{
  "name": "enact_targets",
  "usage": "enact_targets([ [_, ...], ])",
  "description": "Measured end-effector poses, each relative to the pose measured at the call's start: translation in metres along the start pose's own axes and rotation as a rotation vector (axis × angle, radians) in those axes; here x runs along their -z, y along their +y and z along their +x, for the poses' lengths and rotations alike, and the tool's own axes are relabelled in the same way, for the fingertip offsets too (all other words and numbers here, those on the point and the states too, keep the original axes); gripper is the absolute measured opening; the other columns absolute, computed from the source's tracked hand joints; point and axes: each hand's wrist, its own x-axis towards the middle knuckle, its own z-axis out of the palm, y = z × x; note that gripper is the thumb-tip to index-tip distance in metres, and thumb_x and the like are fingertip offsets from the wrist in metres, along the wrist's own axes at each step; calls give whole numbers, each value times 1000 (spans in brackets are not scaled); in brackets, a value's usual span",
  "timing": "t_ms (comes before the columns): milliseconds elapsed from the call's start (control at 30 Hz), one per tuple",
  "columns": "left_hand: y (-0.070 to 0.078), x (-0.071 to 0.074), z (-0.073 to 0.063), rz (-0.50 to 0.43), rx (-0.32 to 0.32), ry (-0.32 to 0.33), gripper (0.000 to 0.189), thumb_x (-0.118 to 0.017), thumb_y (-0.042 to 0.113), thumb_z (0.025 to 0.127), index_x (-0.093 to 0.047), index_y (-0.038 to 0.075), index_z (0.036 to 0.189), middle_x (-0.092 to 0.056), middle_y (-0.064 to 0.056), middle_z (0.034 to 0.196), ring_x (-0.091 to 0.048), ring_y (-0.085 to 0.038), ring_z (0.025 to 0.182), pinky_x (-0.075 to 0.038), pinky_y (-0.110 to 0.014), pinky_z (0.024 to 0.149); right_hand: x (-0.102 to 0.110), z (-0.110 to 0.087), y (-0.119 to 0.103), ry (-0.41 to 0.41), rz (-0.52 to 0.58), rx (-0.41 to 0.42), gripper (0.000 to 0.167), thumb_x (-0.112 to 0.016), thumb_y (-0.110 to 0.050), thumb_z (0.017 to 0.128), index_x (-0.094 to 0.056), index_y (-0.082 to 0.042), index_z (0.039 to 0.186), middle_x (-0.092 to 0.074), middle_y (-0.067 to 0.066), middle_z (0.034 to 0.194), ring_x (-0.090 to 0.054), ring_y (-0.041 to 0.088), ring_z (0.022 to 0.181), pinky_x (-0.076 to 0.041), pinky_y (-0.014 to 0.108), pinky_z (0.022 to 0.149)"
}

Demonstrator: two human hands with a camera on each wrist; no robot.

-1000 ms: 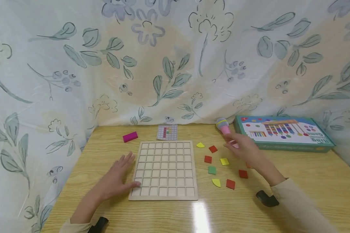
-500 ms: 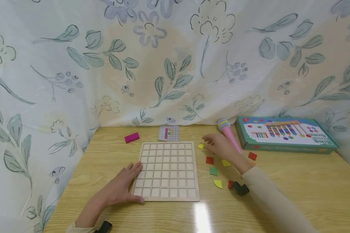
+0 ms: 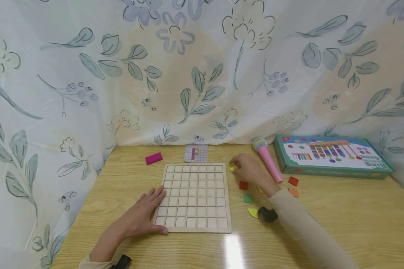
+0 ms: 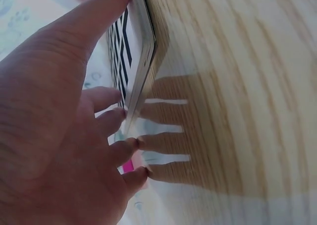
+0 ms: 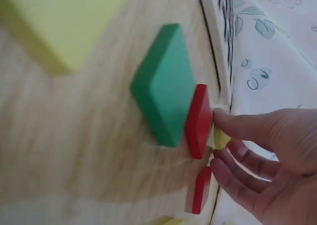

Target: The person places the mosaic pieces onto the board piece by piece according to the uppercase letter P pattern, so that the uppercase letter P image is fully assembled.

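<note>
My left hand (image 3: 139, 215) rests along the left edge of a square wooden grid board (image 3: 192, 194), its fingers spread and the thumb at the front corner. In the left wrist view, the fingertips reach the tabletop beside the board. Past the board's back right corner, my right hand (image 3: 249, 170) pinches a small yellow quarter-circle tile (image 5: 221, 138) between thumb and fingers. Near it lie a red tile (image 3: 244, 185), a green square tile (image 3: 248, 198) and another yellow quarter-circle tile (image 3: 253, 213). My right hand and forearm hide some of the other tiles.
A pink toy microphone (image 3: 270, 163) lies right of my right hand, with a green game box (image 3: 334, 157) beyond. Behind the board are a gridded pattern card (image 3: 196, 153) and a magenta block (image 3: 153, 158). A floral cloth (image 3: 202, 74) hangs along the table's back edge.
My right hand has moved left from over the microphone's handle to the yellow quarter-circle tile and now pinches it. My left hand has shifted slightly right, onto the board's edge.
</note>
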Motion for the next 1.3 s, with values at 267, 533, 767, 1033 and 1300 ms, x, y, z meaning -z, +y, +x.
enact_targets([
  [267, 0, 0, 0, 7, 2, -2, 116, -72, 71, 69, -31, 1, 152, -22, -15, 161, -18, -44, 145, -17, -61, 116, 7, -2, -3, -29, 40, 9, 31, -72, 4, 80, -70, 0, 110, -64, 10, 93, -59, 23, 87, -52, 41, 81],
  [533, -1, 0, 0, 15, 12, -9, 115, -73, 70, 69, -31, 2, 152, -20, -16, 161, -17, -44, 146, -17, -60, 116, 13, 1, -12, 5, 89, 56, 29, -74, 1, 83, -69, 1, 111, -68, 8, 92, -63, 23, 88, -54, 40, 80],
  [767, 0, 0, 0, 11, 17, -17, 115, -71, 71, 70, -31, 3, 153, -20, -15, 161, -16, -43, 146, -16, -60, 117, 11, 8, -22, 11, 146, 156, 27, -70, 1, 87, -68, 4, 113, -73, 12, 99, -69, 26, 92, -56, 39, 84],
  [1033, -1, 1, 1, -1, 24, -19, 116, -70, 73, 69, -30, 4, 154, -18, -14, 162, -14, -42, 147, -15, -60, 117, 3, 18, -38, -49, 234, 197, 30, -73, 2, 84, -68, 6, 113, -74, 9, 92, -69, 22, 87, -57, 34, 80],
  [1300, -1, 0, 1, -13, 26, -23, 116, -71, 72, 69, -30, 5, 154, -17, -13, 162, -13, -41, 147, -14, -59, 118, -5, 27, -55, -107, 214, 201, 35, -78, -3, 81, -68, 4, 114, -70, 2, 83, -65, 14, 80, -55, 28, 74],
])
